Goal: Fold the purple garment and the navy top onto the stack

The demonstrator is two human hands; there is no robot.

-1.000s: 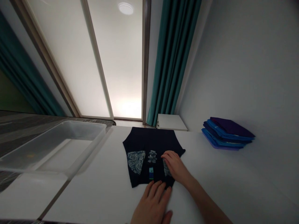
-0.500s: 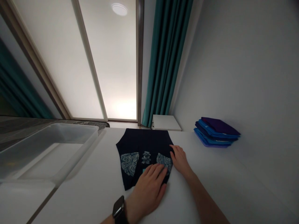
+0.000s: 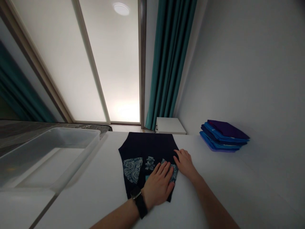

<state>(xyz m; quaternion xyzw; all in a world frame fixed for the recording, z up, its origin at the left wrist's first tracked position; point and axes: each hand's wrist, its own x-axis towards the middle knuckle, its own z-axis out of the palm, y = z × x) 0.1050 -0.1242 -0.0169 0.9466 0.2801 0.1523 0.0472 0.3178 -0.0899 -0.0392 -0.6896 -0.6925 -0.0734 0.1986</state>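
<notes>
A dark navy garment (image 3: 150,143) lies spread on the white table, with swirl-patterned patches at both sides and a small patterned motif between them. My left hand (image 3: 159,184) rests palm down on its lower right part, fingers stretched out, covering much of the right patch and part of a small teal patch. There is a black watch (image 3: 139,200) on the left wrist. At the garment's right edge, my right hand (image 3: 185,163) touches the cloth with thumb and forefinger apart; its other fingers are partly hidden.
To the left stands a translucent plastic bin (image 3: 92,144). A stack of folded blue and purple cloths (image 3: 224,136) sits at the right by the wall. Beyond the table's far edge is a small white cabinet (image 3: 170,125), with teal curtains (image 3: 166,63) behind.
My left hand has slid up and to the right over the garment, its forearm swinging further into view. The garment's lower right corner now shows. My right hand has barely moved.
</notes>
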